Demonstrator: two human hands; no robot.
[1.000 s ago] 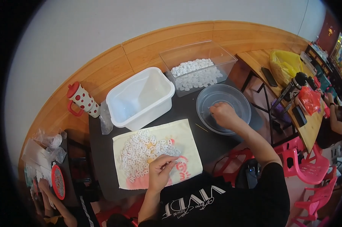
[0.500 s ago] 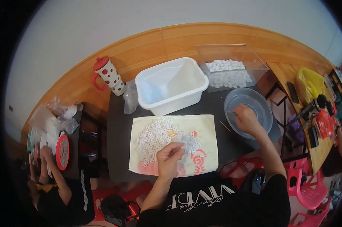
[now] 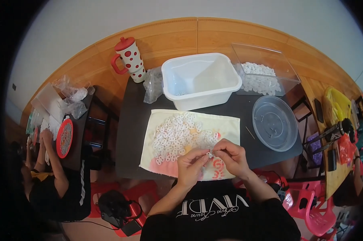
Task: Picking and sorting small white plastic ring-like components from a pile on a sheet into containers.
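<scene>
My left hand [image 3: 191, 166] pinches a small white two-holed piece [image 3: 210, 154] between thumb and fingertips, above the front of a cream cloth [image 3: 234, 132]. Right against it, the fingertips of my right hand [image 3: 233, 160] are pressed together at the piece. Whatever they grip is too small to make out. Many similar white pieces [image 3: 175, 136] lie spread on the cloth, with a paler, clearer-looking group [image 3: 205, 138] just beyond my hands. To the right stands a round clear plastic tub [image 3: 274, 139] with a few tiny bits on its bottom.
A white basin [image 3: 201, 100] stands behind the cloth, beside a crumpled plastic bag [image 3: 153, 85] and a dotted tumbler [image 3: 131, 60]. A clear box [image 3: 266, 74] holds white pieces at the back right. A thin stick [image 3: 250, 133] lies near the tub. Another person [image 3: 55, 180] works at the left table.
My right hand has left the round tub and come to my left hand over the cloth. The view has shifted slightly, and both hands now meet at the small white piece.
</scene>
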